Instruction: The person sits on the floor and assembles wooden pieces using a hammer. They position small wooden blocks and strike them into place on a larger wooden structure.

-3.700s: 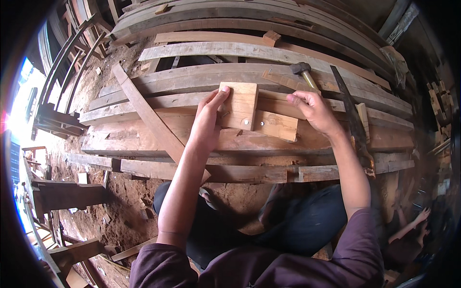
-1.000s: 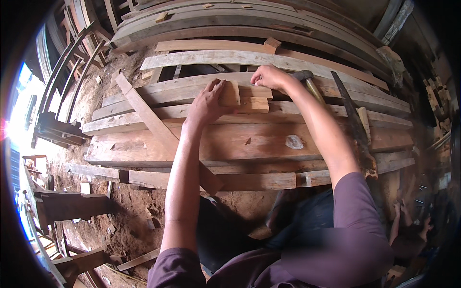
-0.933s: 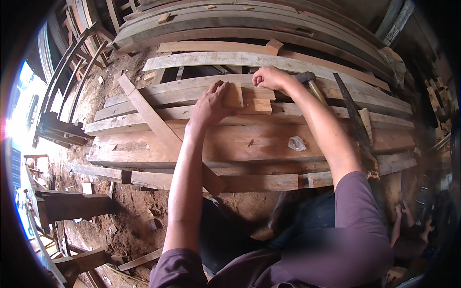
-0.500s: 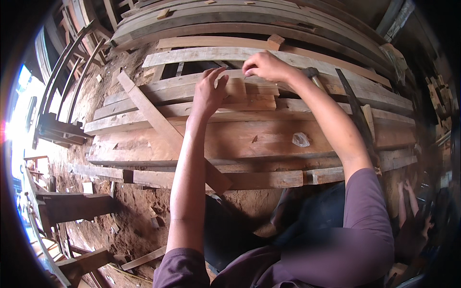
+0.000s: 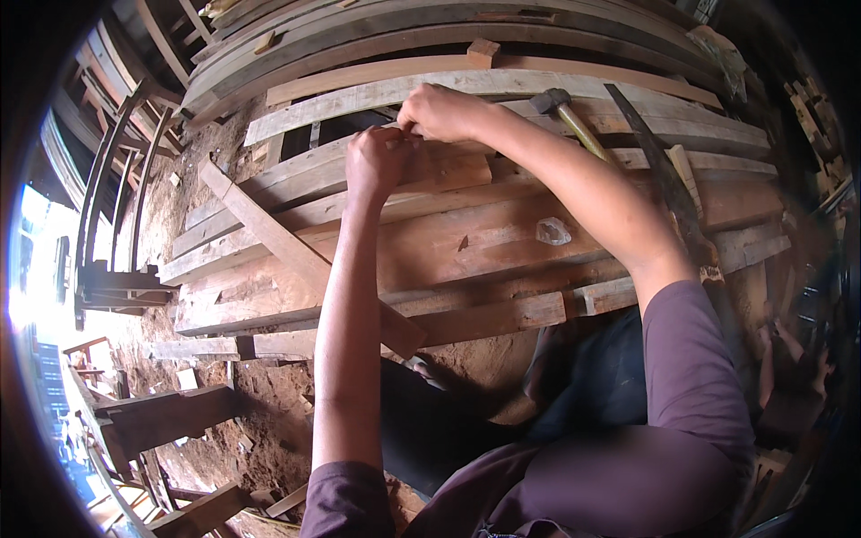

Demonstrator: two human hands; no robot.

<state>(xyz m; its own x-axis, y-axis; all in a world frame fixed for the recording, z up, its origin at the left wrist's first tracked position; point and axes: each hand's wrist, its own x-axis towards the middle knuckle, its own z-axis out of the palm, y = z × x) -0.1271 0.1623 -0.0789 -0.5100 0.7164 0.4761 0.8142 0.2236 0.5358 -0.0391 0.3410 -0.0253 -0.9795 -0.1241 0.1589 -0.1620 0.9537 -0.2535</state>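
My left hand (image 5: 371,161) and my right hand (image 5: 441,113) meet over the planks, fingertips drawn together. Both are closed, and whatever sits between the fingers is too small or hidden to make out. Just below them a short wooden piece (image 5: 466,170) lies on the stacked planks (image 5: 511,211), partly covered by my left hand. Beyond my right forearm a hammer (image 5: 583,133) rests with its dark head pointing away. To its right lies a long, dark handsaw (image 5: 653,148). A crumpled clear plastic piece (image 5: 553,231) is on the wide near plank.
A loose board (image 5: 265,224) lies slantwise under my left forearm. Long timbers (image 5: 377,31) are stacked at the far side, with a small wood block (image 5: 483,52) before them. Wooden frames (image 5: 121,206) stand at the left. Another person's arm (image 5: 767,368) shows at the far right.
My right hand has moved left and my left hand's fingers have closed, so the two now touch or nearly touch. The view has shifted slightly, and more of the hammer shows.
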